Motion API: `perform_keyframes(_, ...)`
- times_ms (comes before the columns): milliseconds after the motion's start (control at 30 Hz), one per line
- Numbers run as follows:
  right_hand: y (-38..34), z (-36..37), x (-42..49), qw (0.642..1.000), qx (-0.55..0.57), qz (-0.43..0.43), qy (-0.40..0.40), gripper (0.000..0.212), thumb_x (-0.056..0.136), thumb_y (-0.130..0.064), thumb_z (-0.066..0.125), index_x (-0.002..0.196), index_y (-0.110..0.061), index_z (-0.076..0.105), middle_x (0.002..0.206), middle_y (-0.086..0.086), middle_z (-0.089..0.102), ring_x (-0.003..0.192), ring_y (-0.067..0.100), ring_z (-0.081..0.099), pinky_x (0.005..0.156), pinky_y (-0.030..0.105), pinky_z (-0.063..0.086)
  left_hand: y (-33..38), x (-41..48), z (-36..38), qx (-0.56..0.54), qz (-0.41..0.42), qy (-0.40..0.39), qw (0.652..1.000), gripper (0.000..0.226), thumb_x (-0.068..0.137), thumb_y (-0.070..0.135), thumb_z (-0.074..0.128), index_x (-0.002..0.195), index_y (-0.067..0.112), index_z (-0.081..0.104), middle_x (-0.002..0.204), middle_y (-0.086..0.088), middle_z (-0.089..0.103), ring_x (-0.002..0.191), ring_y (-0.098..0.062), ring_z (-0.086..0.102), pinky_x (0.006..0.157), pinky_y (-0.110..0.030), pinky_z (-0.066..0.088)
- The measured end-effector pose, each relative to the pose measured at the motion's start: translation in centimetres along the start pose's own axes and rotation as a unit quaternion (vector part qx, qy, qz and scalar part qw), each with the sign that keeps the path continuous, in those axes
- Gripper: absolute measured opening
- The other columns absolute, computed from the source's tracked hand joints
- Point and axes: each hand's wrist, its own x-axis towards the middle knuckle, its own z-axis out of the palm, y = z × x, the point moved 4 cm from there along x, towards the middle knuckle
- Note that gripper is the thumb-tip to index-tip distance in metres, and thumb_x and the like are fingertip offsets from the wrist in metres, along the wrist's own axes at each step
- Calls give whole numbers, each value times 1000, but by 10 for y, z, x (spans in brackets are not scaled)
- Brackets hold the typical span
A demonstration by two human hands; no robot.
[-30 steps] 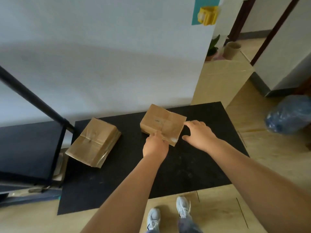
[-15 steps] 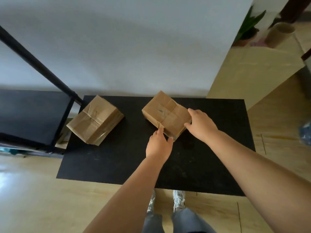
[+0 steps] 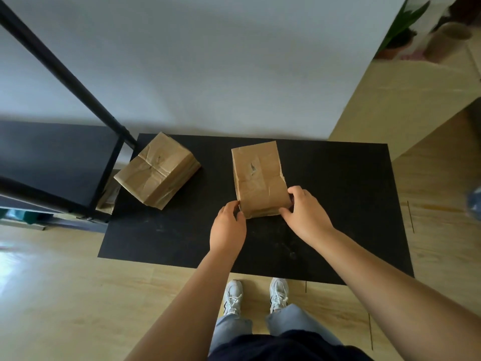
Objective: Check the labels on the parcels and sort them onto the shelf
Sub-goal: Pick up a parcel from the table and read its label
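Note:
Two brown taped cardboard parcels lie on a black mat (image 3: pixel 338 204) on the floor. The right parcel (image 3: pixel 257 175) sits near the mat's middle, its long side pointing away from me. My left hand (image 3: pixel 227 230) grips its near left corner and my right hand (image 3: pixel 304 212) grips its near right corner. The left parcel (image 3: pixel 156 170) rests tilted at the mat's far left edge, untouched. No label shows on either top face. A black metal shelf (image 3: pixel 52 157) stands to the left.
A white wall runs along the back of the mat. Under the shelf's corner another parcel (image 3: pixel 109 196) is partly visible. A potted plant (image 3: pixel 398 35) and a cardboard tube (image 3: pixel 453 35) stand at the far right. My feet (image 3: pixel 255 295) are at the mat's near edge.
The right parcel has been turned from a diagonal position to lie lengthwise away from me. Both hands shifted to its near corners. My view tipped further downward.

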Motion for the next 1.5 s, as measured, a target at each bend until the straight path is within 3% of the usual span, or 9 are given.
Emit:
perform_keyframes(100,-2,8,-5,999,42,28,3,63,91,-29,67,145,-18,38,134,5,56,116,21,59,88,33,54,-7,3,-7,6,5,-19,1000,49,103,24,49,151,21,40,151,-5,49,127,-22,57,96,-33,51)
perform_keyframes(233,-1,15,-8,985,127,113,-28,68,93,-31,64,151,-17,31,143,7,52,126,24,55,92,34,49,-10,6,-6,41,3,-110,993,67,102,31,52,160,21,19,166,-5,25,147,-26,37,113,-40,40)
perform_keyframes(300,-4,20,-11,984,129,112,-51,61,94,-33,62,148,-17,37,138,6,56,123,24,57,90,33,48,-8,7,-5,34,8,-131,991,65,103,30,51,159,22,21,165,-5,29,145,-25,39,110,-36,40)
perform_keyframes(400,-8,21,-14,984,131,114,-47,57,94,-35,60,145,-17,42,133,4,59,117,22,60,86,31,49,-4,7,-6,7,0,-138,990,63,103,27,50,159,24,23,160,-6,37,136,-25,49,92,-29,44)
perform_keyframes(733,-40,-13,-19,980,177,82,43,49,98,-25,57,143,-17,41,133,5,57,114,22,62,81,28,50,19,6,-43,-93,56,-52,993,61,99,20,57,155,26,31,152,-1,46,131,-21,54,92,-29,47)
perform_keyframes(933,-51,-34,-20,964,233,69,107,50,95,-30,60,140,-18,42,128,3,57,97,11,54,64,17,40,41,-1,-66,-123,100,28,987,61,97,29,62,152,26,36,147,-1,48,125,-17,55,94,-29,47)
perform_keyframes(1100,-48,-36,-16,965,230,83,98,48,96,-34,59,139,-17,46,128,4,59,96,11,53,59,14,37,37,-1,-61,-136,87,22,987,60,94,32,65,148,24,39,142,0,54,121,-16,58,94,-30,52)
perform_keyframes(1267,-48,-36,-15,959,260,70,85,55,96,-33,59,146,-18,40,135,3,56,116,19,58,79,24,41,33,3,-58,-195,67,18,978,43,103,31,49,145,23,45,139,-2,57,116,-14,58,81,-21,48)
perform_keyframes(1500,-50,-30,-9,964,261,47,13,74,94,-27,64,155,-26,22,148,0,48,133,22,49,102,37,42,40,27,-62,-154,81,-19,985,45,108,27,32,153,26,39,148,-2,53,132,-19,52,92,-25,40)
